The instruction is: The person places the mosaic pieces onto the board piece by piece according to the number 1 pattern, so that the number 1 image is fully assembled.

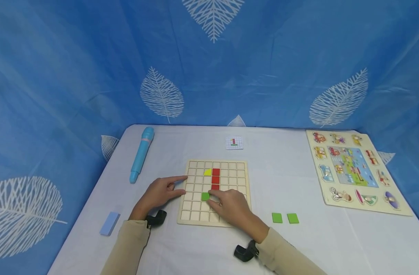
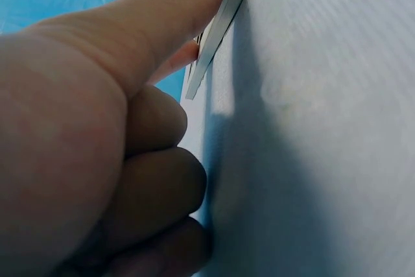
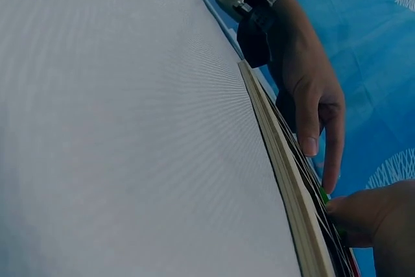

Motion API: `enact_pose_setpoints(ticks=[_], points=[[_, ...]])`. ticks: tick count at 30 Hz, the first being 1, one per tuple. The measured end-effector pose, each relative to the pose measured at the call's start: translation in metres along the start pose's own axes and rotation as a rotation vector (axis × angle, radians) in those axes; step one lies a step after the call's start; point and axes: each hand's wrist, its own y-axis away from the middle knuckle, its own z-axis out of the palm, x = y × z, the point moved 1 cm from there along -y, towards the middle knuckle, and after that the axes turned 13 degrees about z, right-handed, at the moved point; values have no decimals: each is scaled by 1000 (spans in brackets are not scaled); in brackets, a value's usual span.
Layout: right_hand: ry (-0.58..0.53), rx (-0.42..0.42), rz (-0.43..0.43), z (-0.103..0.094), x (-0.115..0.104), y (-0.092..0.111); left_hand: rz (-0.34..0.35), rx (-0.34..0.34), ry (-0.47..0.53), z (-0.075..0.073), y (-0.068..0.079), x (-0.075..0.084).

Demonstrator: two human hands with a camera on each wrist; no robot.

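Observation:
In the head view a wooden grid board (image 1: 192, 215) lies in the middle of the table. My right hand (image 1: 234, 208) reaches over its lower right part, thumb and index finger pinching a green square tile (image 1: 205, 196) at its right side. Above that tile run three red tiles (image 1: 215, 179) in a column, with a yellow piece (image 1: 207, 172) left of the top one. My left hand (image 1: 160, 194) touches the board's left edge with outstretched index finger and thumb. Its other fingers are curled in the left wrist view, beside the board edge (image 2: 214, 43).
Two green tiles (image 1: 277, 217) lie right of the board. A small pattern card (image 1: 234, 143) is behind it. A blue microphone (image 1: 140, 154) and a light blue block (image 1: 110, 223) are on the left. A wooden picture puzzle (image 1: 364, 200) lies at the right.

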Motion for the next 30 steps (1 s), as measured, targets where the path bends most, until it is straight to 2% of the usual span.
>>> enact_pose_setpoints(ticks=[15,22,27,30], points=[[8,6,-4,-1,-1,-1,2,6,-1,-2,0,0],[-19,14,-23,-4,0,4,-19,-4,16,-1,1,0],[-16,56,-27,-8,4,10,-29,3,17,0,2,1],[-15,121,-43,-11,7,15,-43,7,18,0,3,1]])
